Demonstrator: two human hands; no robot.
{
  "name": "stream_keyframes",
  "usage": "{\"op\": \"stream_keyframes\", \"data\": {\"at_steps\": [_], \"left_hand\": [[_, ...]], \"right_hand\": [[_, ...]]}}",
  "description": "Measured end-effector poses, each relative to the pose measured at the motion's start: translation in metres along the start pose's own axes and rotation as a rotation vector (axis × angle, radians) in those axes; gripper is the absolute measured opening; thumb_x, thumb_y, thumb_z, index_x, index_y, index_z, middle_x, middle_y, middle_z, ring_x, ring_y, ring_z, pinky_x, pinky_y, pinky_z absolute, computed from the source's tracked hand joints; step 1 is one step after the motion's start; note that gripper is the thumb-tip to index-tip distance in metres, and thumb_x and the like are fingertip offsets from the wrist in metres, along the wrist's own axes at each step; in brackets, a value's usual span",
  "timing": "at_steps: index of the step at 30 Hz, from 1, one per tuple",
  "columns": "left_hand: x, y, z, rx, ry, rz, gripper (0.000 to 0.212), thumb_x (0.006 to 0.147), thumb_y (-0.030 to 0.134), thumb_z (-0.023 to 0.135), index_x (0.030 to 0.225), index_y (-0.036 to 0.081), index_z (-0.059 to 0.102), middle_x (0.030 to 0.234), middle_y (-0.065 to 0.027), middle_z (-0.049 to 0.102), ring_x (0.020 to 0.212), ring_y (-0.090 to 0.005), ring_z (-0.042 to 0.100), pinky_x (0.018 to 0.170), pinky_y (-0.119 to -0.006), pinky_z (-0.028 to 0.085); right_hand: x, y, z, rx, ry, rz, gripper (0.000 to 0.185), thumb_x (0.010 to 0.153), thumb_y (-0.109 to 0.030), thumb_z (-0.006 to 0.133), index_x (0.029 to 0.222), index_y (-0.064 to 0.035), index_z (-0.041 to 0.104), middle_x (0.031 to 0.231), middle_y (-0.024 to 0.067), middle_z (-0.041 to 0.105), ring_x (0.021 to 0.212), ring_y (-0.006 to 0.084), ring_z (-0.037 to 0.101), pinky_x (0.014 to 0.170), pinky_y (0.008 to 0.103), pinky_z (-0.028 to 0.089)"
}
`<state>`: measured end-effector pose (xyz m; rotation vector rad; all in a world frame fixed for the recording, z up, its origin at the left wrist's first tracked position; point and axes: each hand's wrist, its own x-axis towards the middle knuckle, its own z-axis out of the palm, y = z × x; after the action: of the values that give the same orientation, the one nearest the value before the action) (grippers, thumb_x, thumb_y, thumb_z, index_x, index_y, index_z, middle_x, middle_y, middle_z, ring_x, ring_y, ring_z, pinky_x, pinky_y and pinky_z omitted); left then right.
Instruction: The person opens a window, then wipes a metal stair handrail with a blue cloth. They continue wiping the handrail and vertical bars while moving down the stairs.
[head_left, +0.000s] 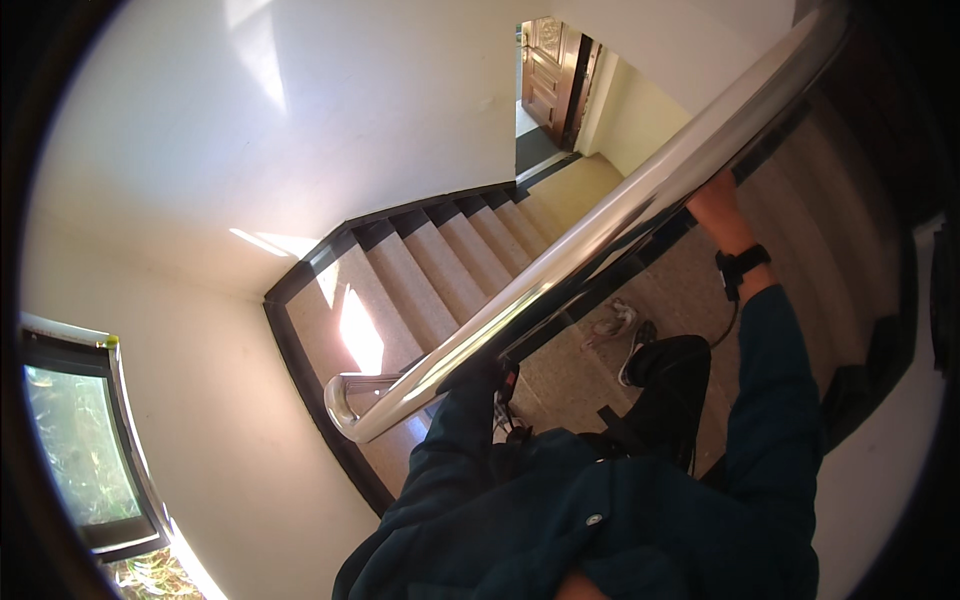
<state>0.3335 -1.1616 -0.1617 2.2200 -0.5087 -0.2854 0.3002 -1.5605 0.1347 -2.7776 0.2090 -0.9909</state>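
A thick polished metal handrail (547, 262) slants across the stairwell in front of me, from a rounded end at lower left to the upper right. My right hand (716, 199) is up against its underside, wearing a black wrist strap (742, 262) with a small device and a cable. The fingers pass behind the rail, so their grip is hidden. The left sleeve (469, 409) reaches to the rail's lower part, where the left hand is out of sight. Beside that cuff shows a small dark item with a red patch (511, 375).
Stone stairs (442, 262) with dark skirting run beyond the rail towards a carved wooden door (551, 75), standing open. More steps (817, 210) lie at right. A crumpled pale item (615, 319) rests on the floor near my shoe (637, 352). A window (82, 442) is at lower left.
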Motion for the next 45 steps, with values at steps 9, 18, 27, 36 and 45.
{"op": "stream_keyframes", "data": {"at_steps": [9,18,27,36,45], "left_hand": [[-0.036,0.026,-0.006,-0.041,0.064,0.051,0.028,0.095,0.024,0.067,0.111,0.002,0.067,0.098,-0.0128,0.069,0.091,-0.0227,0.067,0.085,-0.034,0.052],[-0.094,0.108,-0.067,-0.287,0.078,0.097,0.017,0.092,0.014,0.07,0.104,0.002,0.068,0.088,-0.0107,0.069,0.08,-0.0211,0.069,0.077,-0.033,0.054],[-0.124,0.185,-0.176,-0.356,0.032,0.44,0.019,0.083,0.001,0.072,0.101,0.006,0.068,0.086,-0.0107,0.063,0.067,-0.0241,0.063,0.059,-0.034,0.049],[-0.057,0.171,-0.184,-0.143,0.683,0.25,0.025,0.087,0.003,0.07,0.111,0.003,0.067,0.107,-0.0155,0.064,0.097,-0.0325,0.063,0.084,-0.039,0.05],[-0.053,0.169,-0.162,-0.008,0.409,0.322,0.047,0.088,0.032,0.072,0.128,0.008,0.063,0.124,-0.0152,0.064,0.11,-0.0354,0.062,0.092,-0.044,0.05]], "right_hand": [[-0.033,0.013,-0.012,-0.416,-0.229,-0.063,0.015,0.091,-0.006,0.058,0.104,-0.0037,0.064,0.11,0.011,0.062,0.101,0.0325,0.062,0.077,0.0425,0.054],[-0.088,-0.02,-0.079,0.058,0.037,0.22,0.012,0.098,-0.008,0.059,0.107,-0.0076,0.066,0.098,0.0053,0.062,0.079,0.0175,0.062,0.068,0.0307,0.05],[-0.051,-0.06,-0.149,0.596,0.482,0.611,0.024,0.103,-0.019,0.057,0.122,-0.0087,0.068,0.1,0.0066,0.067,0.082,0.0102,0.065,0.07,0.024,0.054],[0.042,-0.099,-0.105,0.214,0.415,0.039,0.042,0.101,-0.026,0.06,0.141,-0.0171,0.053,0.132,0.0113,0.058,0.122,0.0226,0.059,0.099,0.0372,0.054],[0.032,-0.099,-0.083,-0.272,0.084,-0.434,0.025,0.094,-0.018,0.064,0.117,-0.0131,0.07,0.114,0.0076,0.067,0.113,0.0236,0.061,0.11,0.0475,0.039]]}}
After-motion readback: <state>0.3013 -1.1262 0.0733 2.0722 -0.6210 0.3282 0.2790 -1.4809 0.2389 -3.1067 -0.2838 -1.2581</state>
